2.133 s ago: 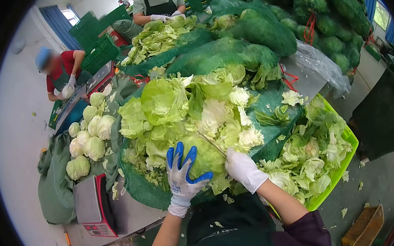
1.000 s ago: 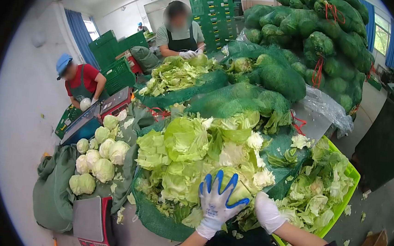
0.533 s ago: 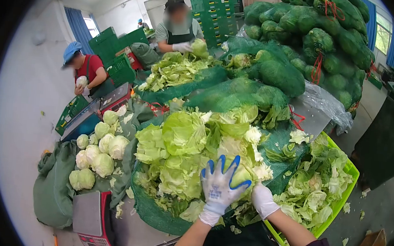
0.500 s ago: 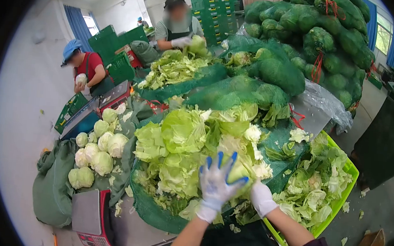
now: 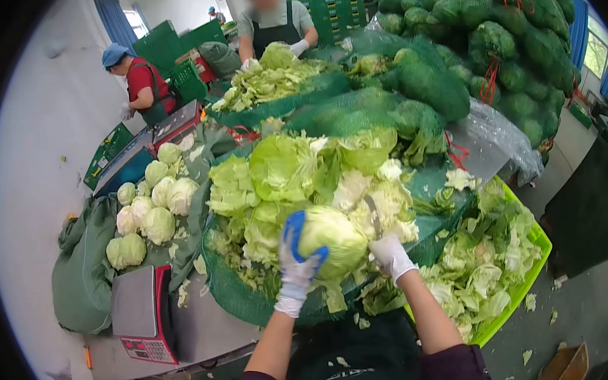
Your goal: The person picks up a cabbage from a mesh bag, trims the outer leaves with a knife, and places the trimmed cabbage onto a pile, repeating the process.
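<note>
My left hand (image 5: 297,264), in a white glove with blue fingertips, grips a pale green cabbage (image 5: 336,241) from its left side. A knife (image 5: 372,213) is in my closed right hand (image 5: 390,256), its blade pointing up and away, close to the cabbage's right side. Behind the cabbage, loose outer leaves (image 5: 284,167) are heaped on a green mesh sack (image 5: 230,306). To the right of my right hand, a lime-green crate (image 5: 529,276) holds many more leaves.
Trimmed cabbages (image 5: 158,225) sit at the left beside a red scale (image 5: 143,313). Filled mesh sacks (image 5: 433,89) lie behind the leaf heap, with more stacked at the back right. A dark bin (image 5: 595,206) stands at the right. Two co-workers (image 5: 278,23) are across the table and farther left.
My left hand has moved left and now holds the cabbage up in front. The knife has come into view in my right hand. The co-worker across the table has lowered a cabbage.
</note>
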The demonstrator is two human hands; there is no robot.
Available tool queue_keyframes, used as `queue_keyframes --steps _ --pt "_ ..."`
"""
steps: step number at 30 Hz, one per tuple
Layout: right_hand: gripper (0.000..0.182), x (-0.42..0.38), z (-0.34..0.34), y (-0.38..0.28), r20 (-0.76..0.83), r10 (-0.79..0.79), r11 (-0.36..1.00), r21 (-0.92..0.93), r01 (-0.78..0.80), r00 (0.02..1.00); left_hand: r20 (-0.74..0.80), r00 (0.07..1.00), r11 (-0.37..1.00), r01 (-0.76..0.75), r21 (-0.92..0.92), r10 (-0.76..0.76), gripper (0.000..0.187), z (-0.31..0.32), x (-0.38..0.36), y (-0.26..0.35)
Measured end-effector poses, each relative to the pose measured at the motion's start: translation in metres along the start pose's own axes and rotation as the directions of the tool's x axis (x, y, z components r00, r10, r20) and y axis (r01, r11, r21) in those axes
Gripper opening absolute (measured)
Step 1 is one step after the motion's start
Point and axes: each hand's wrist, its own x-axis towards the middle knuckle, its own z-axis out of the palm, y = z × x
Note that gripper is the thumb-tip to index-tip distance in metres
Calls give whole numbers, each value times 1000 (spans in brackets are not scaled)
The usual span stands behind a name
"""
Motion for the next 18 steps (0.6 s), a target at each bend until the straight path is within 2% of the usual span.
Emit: queue_keyframes --steps 1,2,3,5,6,7,9,10,11,13,14,15,17,18 --pt "26 -9 -2 -10 52 -34 999 -3 34 998 -5 1000 996 28 -82 -29 76 -14 -3 -4" --pt "32 1 8 6 87 -127 987 113 117 988 14 991 962 135 -235 -136 74 -27 -12 -4" --pt "32 -5 16 13 101 -122 988 111 110 987 48 970 894 238 -379 -238 72 -38 -18 8" --pt "39 -18 22 9 202 -260 898 409 160 944 63 959 895 281 -346 -277 65 -65 -17 -2" --pt "38 -36 26 -2 214 -174 863 503 45 961 61 959 895 282 -345 -278 65 -67 -16 -2" --pt "36 -33 39 -1 200 -233 798 598 70 952 81 941 858 332 -391 -328 61 -67 -12 0" --pt "35 -44 50 -10 133 -264 840 519 159 955 126 899 769 426 -476 -420 53 -68 -5 7" --pt "32 -47 55 -16 67 -302 814 537 221 951 148 876 708 462 -534 -460 53 -67 -3 14" --pt "32 -48 53 -20 67 -311 810 540 227 948 145 880 714 455 -533 -453 53 -66 -4 11" --pt "28 -47 44 -31 -36 -406 749 560 355 913 70 965 871 257 -419 -251 57 -57 -2 11" --pt "26 -47 33 -36 -61 -459 709 576 407 887 55 938 726 302 -617 -343 63 -53 1 10" --pt "27 -48 22 -43 -70 -507 690 564 453 859 60 937 721 305 -622 -345 63 -45 6 25" --pt "31 -51 -9 -65 -106 -507 742 451 496 855 38 979 796 184 -577 -199 69 -24 24 50" --pt "33 -38 -22 -70 -215 -535 734 359 576 817 82 988 763 155 -628 -133 76 -15 34 44"
